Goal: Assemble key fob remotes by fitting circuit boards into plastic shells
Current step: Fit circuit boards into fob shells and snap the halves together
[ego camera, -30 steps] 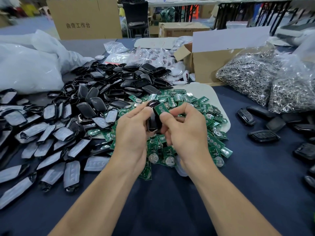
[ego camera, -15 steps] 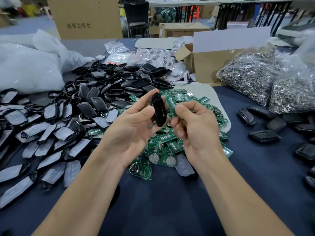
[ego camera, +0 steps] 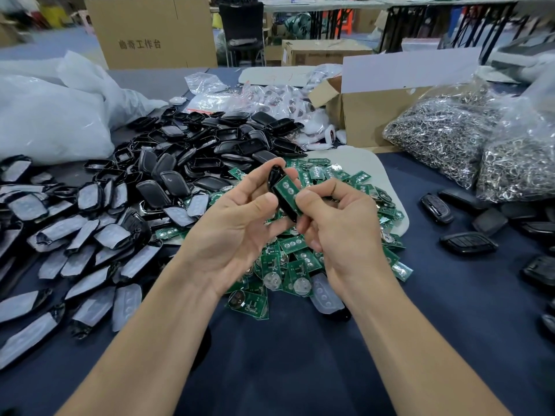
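While the small green rectangular circuit board (ego camera: 286, 190) lies slanted against the open face of the glossy black plastic shell half (ego camera: 287, 212), both raised just above the heap of loose green boards (ego camera: 295, 265), it looks not yet seated. The left hand (ego camera: 240, 226) curls its thumb and fingers (ego camera: 259, 175) round the shell's edges. The right hand (ego camera: 339, 235) pinches the board's lower end between thumb and forefinger. To do this well, I judge, square the board with the shell's recess, lower one end first, then press it flat by the edges, not on the button domes. Left of the heap sprawl empty black shells (ego camera: 210, 145); right of it, closed black fobs (ego camera: 468, 243) rest on the dark blue counter (ego camera: 300, 370).
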Demonstrator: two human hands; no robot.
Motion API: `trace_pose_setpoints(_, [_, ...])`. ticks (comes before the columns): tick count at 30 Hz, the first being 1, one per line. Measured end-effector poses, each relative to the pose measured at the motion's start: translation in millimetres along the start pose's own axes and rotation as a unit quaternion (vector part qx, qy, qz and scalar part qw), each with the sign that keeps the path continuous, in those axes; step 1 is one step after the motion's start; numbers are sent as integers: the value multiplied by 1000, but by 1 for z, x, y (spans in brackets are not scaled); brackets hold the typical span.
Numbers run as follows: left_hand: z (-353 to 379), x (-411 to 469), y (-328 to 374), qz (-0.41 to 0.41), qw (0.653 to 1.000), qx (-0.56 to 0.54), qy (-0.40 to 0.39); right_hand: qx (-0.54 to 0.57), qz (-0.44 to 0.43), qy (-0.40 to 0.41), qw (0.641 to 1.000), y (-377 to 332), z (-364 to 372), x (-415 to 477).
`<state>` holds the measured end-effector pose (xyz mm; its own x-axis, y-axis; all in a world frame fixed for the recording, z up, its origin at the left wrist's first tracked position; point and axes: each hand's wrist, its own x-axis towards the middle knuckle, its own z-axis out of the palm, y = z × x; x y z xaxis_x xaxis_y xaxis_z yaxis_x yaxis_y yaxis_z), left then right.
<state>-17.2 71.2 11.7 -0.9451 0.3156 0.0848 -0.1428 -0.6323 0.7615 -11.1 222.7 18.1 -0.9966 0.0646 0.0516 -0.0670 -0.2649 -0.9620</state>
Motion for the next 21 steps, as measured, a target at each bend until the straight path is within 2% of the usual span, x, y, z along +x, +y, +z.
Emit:
trace_pose_setpoints(12, [2,0,-5,26,995,92,4,-85,5,36,996,8,-7,5])
trace_pose_setpoints(14, [6,0,-8,38,992,118,33,-109,15,38,993,11,-6,6])
trace_pose_setpoints(17, [12,0,-15,59,975,174,124,-145,24,40,988,14,-2,6])
trace_pose_setpoints(21, [18,2,-22,74,946,229,215,-273,-13,59,960,16,-4,4])
